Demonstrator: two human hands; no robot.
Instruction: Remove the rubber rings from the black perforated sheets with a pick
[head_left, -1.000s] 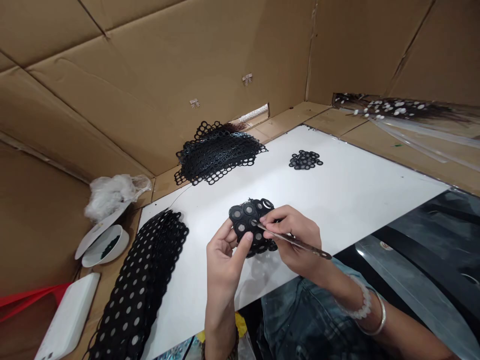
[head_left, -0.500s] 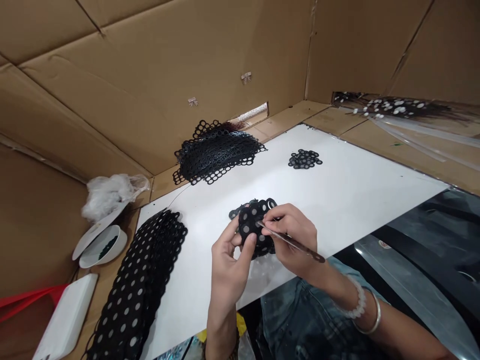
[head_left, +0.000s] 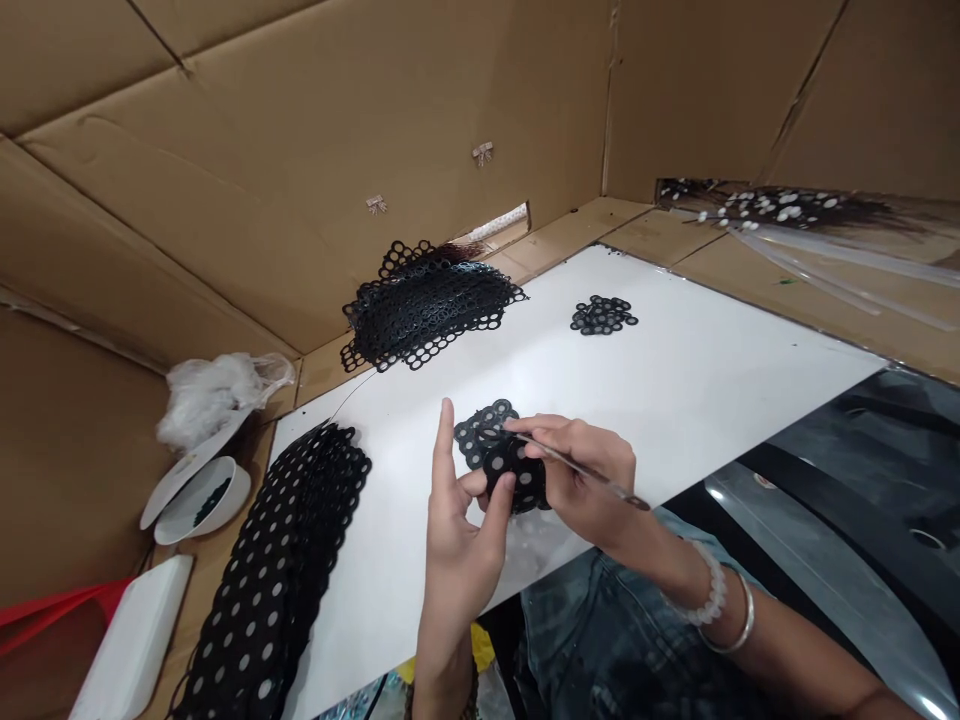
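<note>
My left hand (head_left: 463, 540) pinches a small black piece with pale round dots (head_left: 528, 488) between thumb and bent fingers, its index finger pointing up. In my right hand (head_left: 592, 462) are slim metal tweezers (head_left: 577, 468), slanting so that their tips reach just above the held piece. Close behind the piece, black rings with pale centres (head_left: 474, 432) lie on the white board (head_left: 675, 400); whether the tweezer tips grip one of them is too small to tell.
Strips of dotted black sheet (head_left: 251, 590) lie at the left, and a heap of black perforated netting (head_left: 427, 310) at the back. Loose rings (head_left: 604, 315) form a small pile further right. A white bowl (head_left: 232, 490) and a white box (head_left: 139, 640) stand by the left cardboard wall.
My left index finger has lifted off the black piece and now points up. The tweezer tips have moved slightly away and left, toward the rings behind, and the held piece sits a little lower.
</note>
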